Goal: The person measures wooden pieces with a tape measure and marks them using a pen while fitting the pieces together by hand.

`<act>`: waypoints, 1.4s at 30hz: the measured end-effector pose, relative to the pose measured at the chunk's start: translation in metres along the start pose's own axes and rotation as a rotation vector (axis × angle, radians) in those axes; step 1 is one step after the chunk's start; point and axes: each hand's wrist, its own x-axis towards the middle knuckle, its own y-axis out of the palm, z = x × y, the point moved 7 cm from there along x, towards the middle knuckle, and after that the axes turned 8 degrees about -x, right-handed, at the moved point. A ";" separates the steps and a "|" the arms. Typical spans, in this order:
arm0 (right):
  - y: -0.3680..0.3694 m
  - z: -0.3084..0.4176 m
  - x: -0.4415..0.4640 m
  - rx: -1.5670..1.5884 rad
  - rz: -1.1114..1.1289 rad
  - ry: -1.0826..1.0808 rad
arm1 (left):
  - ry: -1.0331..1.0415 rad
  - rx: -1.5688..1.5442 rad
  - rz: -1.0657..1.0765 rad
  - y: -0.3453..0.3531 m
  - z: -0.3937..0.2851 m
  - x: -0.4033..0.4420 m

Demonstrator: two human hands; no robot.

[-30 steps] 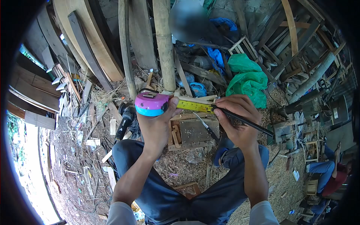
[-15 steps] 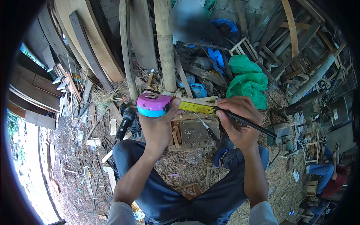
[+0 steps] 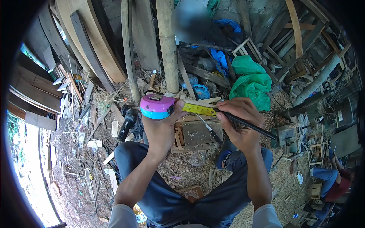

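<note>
A pink and blue tape measure (image 3: 156, 106) is in my left hand (image 3: 159, 133), whose fingers are closed round it with the thumb near the blade's mouth. Its yellow blade (image 3: 199, 109) reaches right along a thin pale wood strip (image 3: 203, 102). My right hand (image 3: 245, 129) pinches a black pencil (image 3: 253, 126), its tip touching or very near the blade's right part. The right fingertips are at the strip's right end. Below the blade, a knife with a black handle (image 3: 216, 136) lies on a low wooden box (image 3: 195, 133).
A black power tool (image 3: 126, 125) is on the ground left of the box. A green plastic bag (image 3: 251, 85) lies ahead right. Boards (image 3: 95, 41) and a round post (image 3: 167, 45) stand ahead. Another person (image 3: 336, 182) sits at far right.
The pencil tip has shifted slightly left along the blade, and my right hand with it. The tape measure has moved a touch to the right. Both hands keep their hold.
</note>
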 end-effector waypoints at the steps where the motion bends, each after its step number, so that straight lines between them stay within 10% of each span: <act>1: 0.000 0.000 0.000 -0.003 0.000 -0.002 | 0.001 0.000 0.000 0.000 0.000 0.000; 42: 0.002 0.003 0.002 0.045 -0.008 0.006 | 0.005 -0.040 0.036 0.002 0.005 0.000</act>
